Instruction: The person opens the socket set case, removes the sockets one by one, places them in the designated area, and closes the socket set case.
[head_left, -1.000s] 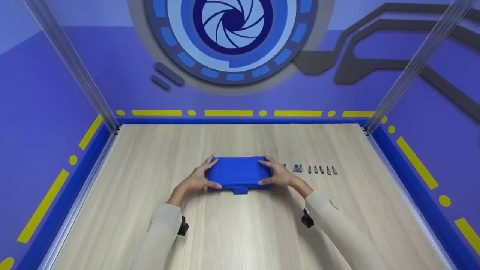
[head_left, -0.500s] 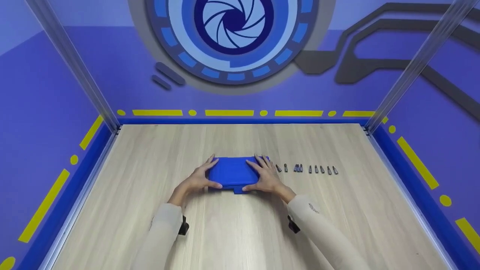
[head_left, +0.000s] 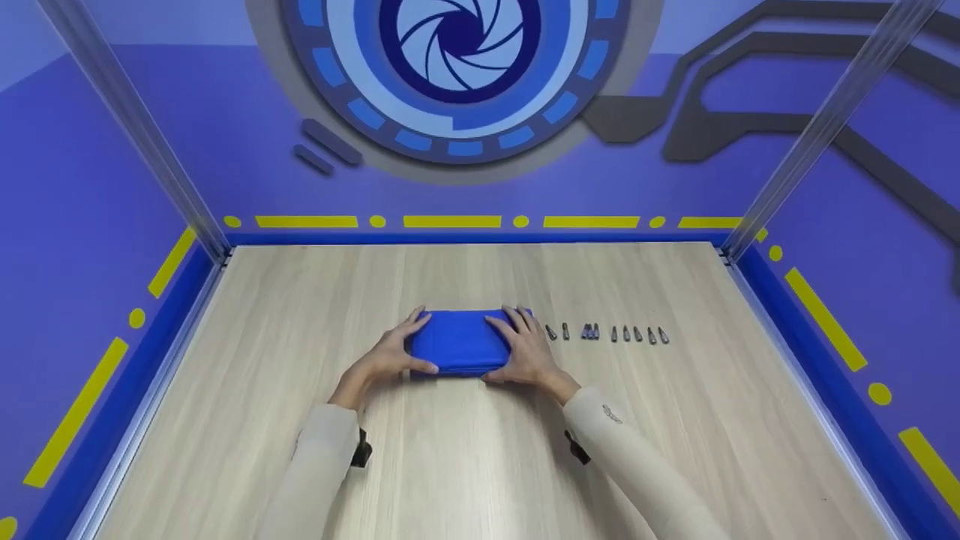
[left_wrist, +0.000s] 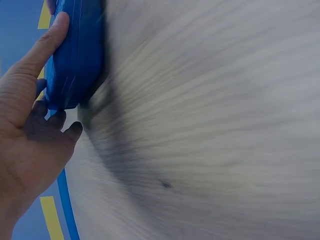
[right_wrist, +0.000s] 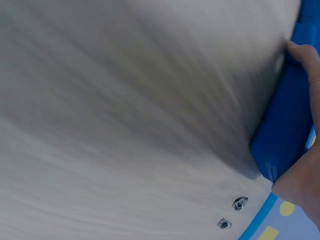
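Note:
A flat blue plastic case point(head_left: 459, 341), its lid down, lies on the wooden table between the two hands. My left hand point(head_left: 386, 354) grips its left end, thumb along the front edge and fingers at the back corner. On the other end, my right hand point(head_left: 529, 356) holds the case with its fingers spread over the lid and its thumb at the front edge. In the left wrist view the left thumb lies against the side of the case point(left_wrist: 80, 55). From the right wrist, the right thumb presses the front side of the case point(right_wrist: 285, 115) near a small raised latch.
Several small metal screwdriver bits point(head_left: 626, 334) lie in a loose row right of the case, the nearest close to the right hand. The wooden table point(head_left: 465, 465) is bounded by blue walls at the back point(head_left: 442, 199) and on both sides.
The right hand has moved left and farther over the lid. The latch tab that stuck out at the front of the case no longer shows there. The left hand keeps its hold.

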